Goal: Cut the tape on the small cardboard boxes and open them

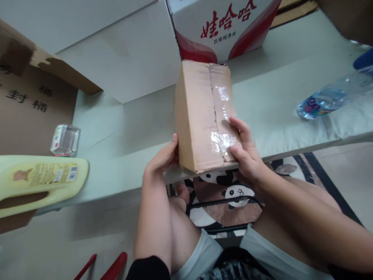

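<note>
- Hands, two of them, both on one small brown cardboard box [201, 116] that stands on the near edge of the pale desk [131, 128].
- Left hand [163, 159] presses its fingers against the box's left side wall near the bottom corner; fingers held together, not spread.
- Right hand [244, 151] lies on the box's top face at the near right corner, thumb and fingers flat on the clear tape [220, 116]; it grips nothing, only presses.
- Tape: one strip running down the middle seam of the box, wrinkled and shiny toward the near end.
- Printed cartons: one white and red carton [224, 27] with red characters stands just behind the small box, touching or nearly so; I cannot tell which.
- Large brown cardboard: one piece [32, 105] with black characters at the far left, a flap raised over it.
- Bottles: two. One clear plastic water bottle [332, 97] lies on its side at the right of the desk, well apart from the box; one yellow bottle [40, 179] with a handle lies at the left edge.
- Small clear glass-like container [64, 140]: one, just behind the yellow bottle.
- Red handles [101, 268]: two, at the bottom edge, low beside the person's left arm.
- Patterned panda mat [230, 194]: one, on the floor under the desk, between the person's knees.
</note>
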The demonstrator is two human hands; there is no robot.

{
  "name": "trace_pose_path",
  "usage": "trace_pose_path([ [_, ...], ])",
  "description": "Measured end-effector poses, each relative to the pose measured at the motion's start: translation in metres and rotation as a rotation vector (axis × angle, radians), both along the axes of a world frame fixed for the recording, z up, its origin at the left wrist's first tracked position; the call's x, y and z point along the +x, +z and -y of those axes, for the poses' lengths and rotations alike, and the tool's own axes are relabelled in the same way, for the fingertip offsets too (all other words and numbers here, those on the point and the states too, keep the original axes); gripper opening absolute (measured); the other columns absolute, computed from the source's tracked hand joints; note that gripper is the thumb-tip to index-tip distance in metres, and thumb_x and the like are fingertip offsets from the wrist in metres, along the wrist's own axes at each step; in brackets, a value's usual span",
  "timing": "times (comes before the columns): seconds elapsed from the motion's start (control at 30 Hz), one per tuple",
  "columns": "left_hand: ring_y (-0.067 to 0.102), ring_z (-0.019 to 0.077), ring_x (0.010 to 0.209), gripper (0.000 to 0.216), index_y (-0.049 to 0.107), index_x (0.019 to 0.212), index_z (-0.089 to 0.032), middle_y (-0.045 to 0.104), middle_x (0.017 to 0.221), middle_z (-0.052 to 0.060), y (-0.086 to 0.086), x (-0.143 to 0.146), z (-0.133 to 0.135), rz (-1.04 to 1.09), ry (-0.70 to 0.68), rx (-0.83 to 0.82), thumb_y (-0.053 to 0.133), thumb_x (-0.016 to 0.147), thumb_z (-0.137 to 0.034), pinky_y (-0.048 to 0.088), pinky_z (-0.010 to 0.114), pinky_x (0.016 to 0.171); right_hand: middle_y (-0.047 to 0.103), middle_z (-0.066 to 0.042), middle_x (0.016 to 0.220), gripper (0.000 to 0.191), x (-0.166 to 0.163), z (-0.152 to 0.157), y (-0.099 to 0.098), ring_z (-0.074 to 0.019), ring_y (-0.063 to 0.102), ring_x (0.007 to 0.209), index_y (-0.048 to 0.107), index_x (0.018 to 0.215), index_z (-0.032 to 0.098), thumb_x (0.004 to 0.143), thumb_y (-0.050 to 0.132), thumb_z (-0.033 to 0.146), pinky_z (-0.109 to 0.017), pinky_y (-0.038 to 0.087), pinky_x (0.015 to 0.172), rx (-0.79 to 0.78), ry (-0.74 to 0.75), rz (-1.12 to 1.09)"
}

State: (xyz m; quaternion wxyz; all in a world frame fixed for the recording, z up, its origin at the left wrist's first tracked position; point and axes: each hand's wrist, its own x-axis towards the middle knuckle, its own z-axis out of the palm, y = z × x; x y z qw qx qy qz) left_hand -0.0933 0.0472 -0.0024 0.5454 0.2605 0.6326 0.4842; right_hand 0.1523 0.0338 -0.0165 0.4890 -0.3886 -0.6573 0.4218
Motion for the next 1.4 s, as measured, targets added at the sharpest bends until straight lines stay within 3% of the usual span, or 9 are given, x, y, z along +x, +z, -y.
trace_pose_path([
  [0.13,0.047,0.013,0.034,0.026,0.063,0.063,-0.021,0.055,0.045,0.0,0.004,-0.012,-0.002,-0.189,-0.416,-0.317,0.083,0.07,-0.037,0.029,0.023,0.034,0.055,-0.004,0.142,0.044,0.002,-0.005,0.0,-0.0265,0.059,0.127,0.048,0.131,0.034,0.093,0.044,0.056,-0.044,0.052,0.106,-0.118,-0.013,-0.074],
  [0.33,0.065,0.0173,0.085,0.035,0.063,0.098,-0.024,0.066,0.092,0.004,0.004,-0.006,-0.013,-0.282,0.327,0.589,0.061,0.084,-0.056,0.054,0.03,0.076,0.048,-0.001,0.154,0.037,-0.003,-0.001,0.014,-0.024,0.045,0.144,0.057,0.13,0.036,0.096,0.051,0.049,-0.046,0.039,0.119,-0.09,0.303,-0.075],
  [0.4,0.062,0.0206,0.104,0.039,0.061,0.104,-0.026,0.065,0.107,0.004,0.005,-0.007,-0.012,-0.256,0.371,0.806,0.054,0.086,-0.061,0.05,0.035,0.092,0.048,-0.002,0.154,0.039,-0.006,0.003,0.015,-0.0214,0.041,0.147,0.055,0.135,0.036,0.098,0.05,0.045,-0.044,0.037,0.121,-0.033,0.396,-0.033],
  [0.57,0.06,0.0192,0.087,0.037,0.059,0.101,-0.021,0.062,0.095,0.005,0.003,-0.016,-0.011,-0.271,0.205,0.703,0.068,0.072,-0.043,0.047,0.032,0.078,0.056,-0.005,0.147,0.045,-0.006,0.0,0.011,-0.0222,0.051,0.138,0.054,0.139,0.03,0.102,0.033,0.046,-0.045,0.043,0.114,0.037,0.296,0.05],
  [0.73,0.057,0.0179,0.077,0.03,0.056,0.096,-0.02,0.058,0.083,0.004,0.007,-0.01,-0.015,-0.18,0.221,0.692,0.062,0.069,-0.033,0.043,0.031,0.069,0.065,-0.016,0.119,0.041,0.005,-0.02,0.012,-0.0308,0.065,0.103,0.066,0.121,0.017,0.09,0.05,0.038,-0.046,0.052,0.088,-0.068,-0.205,0.716],
  [0.93,0.055,0.0174,0.073,0.029,0.057,0.092,-0.018,0.059,0.08,0.004,0.014,-0.004,-0.015,-0.173,0.273,0.682,0.06,0.065,-0.029,0.039,0.03,0.065,0.065,-0.017,0.119,0.06,0.009,-0.032,0.014,-0.0302,0.064,0.083,0.043,0.149,0.023,0.089,0.044,0.03,-0.038,0.044,0.064,-0.269,-0.115,1.15],
  [1.13,0.054,0.0172,0.073,0.029,0.056,0.092,-0.018,0.058,0.081,0.004,0.019,-0.006,-0.011,-0.136,0.328,0.655,0.058,0.065,-0.028,0.04,0.029,0.066,0.06,-0.003,0.075,0.038,0.013,-0.025,0.017,-0.0178,0.053,0.063,0.065,0.109,0.024,0.081,0.041,0.025,-0.031,0.041,0.058,-0.421,-0.018,0.423],
  [1.27,0.054,0.0182,0.075,0.029,0.054,0.094,-0.019,0.057,0.083,0.004,0.015,-0.01,-0.012,-0.193,0.31,0.648,0.06,0.068,-0.031,0.04,0.03,0.067,0.065,-0.004,0.097,0.04,0.013,-0.008,0.028,-0.0187,0.061,0.08,0.061,0.112,0.026,0.073,0.051,0.026,-0.031,0.048,0.061,-0.172,0.135,-0.215],
  [1.4,0.051,0.0158,0.072,0.03,0.053,0.098,-0.019,0.056,0.087,0.004,0.006,-0.007,-0.015,-0.274,0.371,0.631,0.059,0.072,-0.032,0.037,0.028,0.063,0.063,-0.001,0.089,0.033,0.01,0.006,0.041,-0.0147,0.06,0.074,0.061,0.114,0.031,0.082,0.065,0.024,-0.029,0.048,0.061,0.071,-0.123,-0.2],
])
